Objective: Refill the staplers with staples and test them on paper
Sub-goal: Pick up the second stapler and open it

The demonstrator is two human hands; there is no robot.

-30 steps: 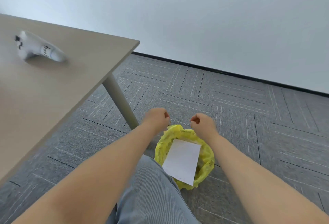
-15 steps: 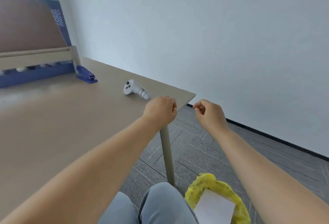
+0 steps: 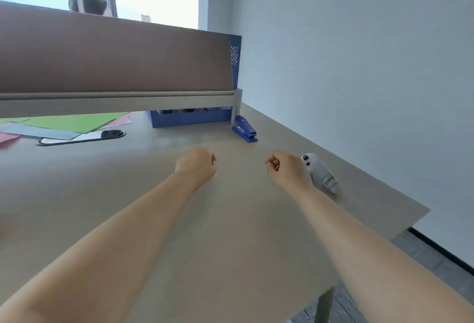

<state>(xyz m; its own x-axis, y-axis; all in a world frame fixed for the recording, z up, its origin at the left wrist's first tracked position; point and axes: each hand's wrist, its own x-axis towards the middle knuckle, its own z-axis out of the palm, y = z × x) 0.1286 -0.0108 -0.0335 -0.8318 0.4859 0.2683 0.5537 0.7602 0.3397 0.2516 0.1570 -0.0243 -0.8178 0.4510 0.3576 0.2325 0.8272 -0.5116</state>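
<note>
A blue stapler (image 3: 245, 127) lies closed on the beige desk (image 3: 128, 194), at the far right beside the post of the desk divider. My left hand (image 3: 197, 166) hovers over the middle of the desk, curled into a loose fist with nothing in it. My right hand (image 3: 284, 170) is a little to the right, also curled shut and holding nothing. Both hands are well short of the stapler. Sheets of green, pink and dark paper (image 3: 69, 124) lie at the far left under the divider.
A white handheld controller (image 3: 320, 172) lies right of my right hand near the desk's right edge. A blue organiser tray (image 3: 189, 119) sits under the brown divider (image 3: 115, 58). A cable grommet (image 3: 82, 137) is at the left. Another person's head (image 3: 87, 1) shows beyond the divider.
My view has swung up and left from the floor and the yellow-lined bin to the desk. Both fists have moved with it, now over the desk top.
</note>
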